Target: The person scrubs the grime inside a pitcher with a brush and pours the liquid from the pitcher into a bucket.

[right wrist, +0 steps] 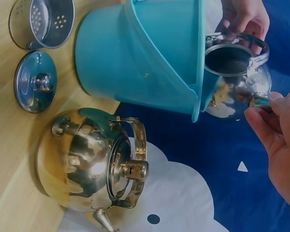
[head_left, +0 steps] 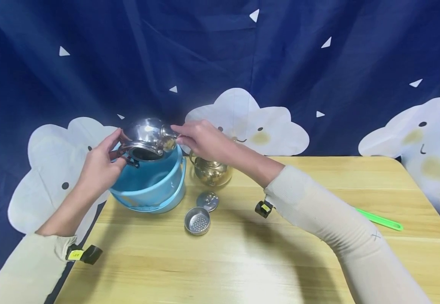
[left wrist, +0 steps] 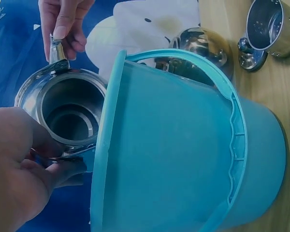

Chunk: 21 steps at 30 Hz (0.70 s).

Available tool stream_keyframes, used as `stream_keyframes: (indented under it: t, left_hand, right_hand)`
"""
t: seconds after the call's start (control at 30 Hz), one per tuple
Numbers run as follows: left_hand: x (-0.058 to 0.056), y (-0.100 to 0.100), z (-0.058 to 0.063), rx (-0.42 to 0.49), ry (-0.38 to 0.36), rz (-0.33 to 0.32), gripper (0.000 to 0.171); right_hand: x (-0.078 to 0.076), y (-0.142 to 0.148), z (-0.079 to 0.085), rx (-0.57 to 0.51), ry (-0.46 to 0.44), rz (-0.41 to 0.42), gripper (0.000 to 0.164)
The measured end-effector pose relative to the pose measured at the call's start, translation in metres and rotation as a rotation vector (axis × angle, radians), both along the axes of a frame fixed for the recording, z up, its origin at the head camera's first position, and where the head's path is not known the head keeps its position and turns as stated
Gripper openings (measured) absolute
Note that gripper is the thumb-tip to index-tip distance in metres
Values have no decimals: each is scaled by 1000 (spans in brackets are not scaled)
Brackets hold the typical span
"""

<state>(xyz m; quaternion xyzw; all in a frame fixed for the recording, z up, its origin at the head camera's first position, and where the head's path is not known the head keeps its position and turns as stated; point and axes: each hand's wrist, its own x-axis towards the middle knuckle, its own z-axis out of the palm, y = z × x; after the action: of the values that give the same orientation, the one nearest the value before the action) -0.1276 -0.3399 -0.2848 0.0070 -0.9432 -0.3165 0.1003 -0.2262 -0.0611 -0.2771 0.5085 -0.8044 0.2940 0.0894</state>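
Note:
A shiny steel teapot [head_left: 147, 128], lidless and tilted with its mouth facing down toward me, is held above the light blue bucket [head_left: 145, 197]. My left hand [head_left: 100, 166] grips it by the handle side, thumb and fingers near the mouth. With thumb and fingers, my right hand [head_left: 206, 139] pinches its spout [left wrist: 57, 50] on the opposite side. In the left wrist view the teapot's round opening [left wrist: 70, 108] shows a dark inside, with no leaves or liquid that I can make out. The bucket's floor is hidden.
A gold-coloured teapot [right wrist: 87, 159] with its lid on stands right of the bucket. Nearer me lie a steel lid [head_left: 207, 201] and a perforated strainer cup [head_left: 197, 221]. A green strip-like handle [head_left: 381, 219] lies at the table's right, partly behind my right sleeve.

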Motion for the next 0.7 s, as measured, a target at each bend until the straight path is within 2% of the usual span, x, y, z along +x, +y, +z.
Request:
stream_keyframes:
  t: [0.17,0.37,0.6,0.7]
  left_hand:
    - [1,2,2,14,31,44,77]
    - [0,2,0,77,19,71,74]
    - [1,6,-4,157,43,63,66]
    - [1,7,-5,162,38,60,67]
  right_hand:
    - [1,0,0,-30,33,23,42]
    - [4,-1,0,-56,87,55,39]
    - [7,0,3,-50,163,84,37]
    - [7,-1,3,-39,190,90,37]
